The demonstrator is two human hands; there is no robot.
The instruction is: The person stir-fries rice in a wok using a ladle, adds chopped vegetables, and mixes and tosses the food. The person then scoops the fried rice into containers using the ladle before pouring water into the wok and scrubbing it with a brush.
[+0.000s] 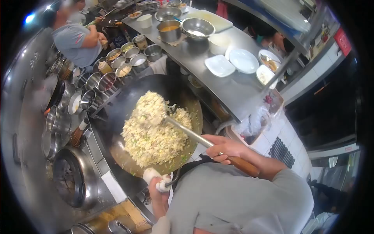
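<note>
A large dark wok (117,91) holds a heap of fried rice (156,142) with bits of green and egg. My right hand (224,150) is closed around the wooden handle of a long ladle (187,131). The ladle's metal shaft reaches over the wok, and its head is hidden under a mound of rice. My left hand (159,193) grips a white cloth (152,175) bunched at the wok's near rim. Whatever part of the wok the cloth covers is hidden.
Metal pots of ingredients (124,70) stand beyond the wok. A steel counter (237,91) to the right carries white plates (220,65), bowls and a soup pot (169,31). Another person (76,43) stands at far left. A bamboo brush (77,136) lies by the left burner (69,177).
</note>
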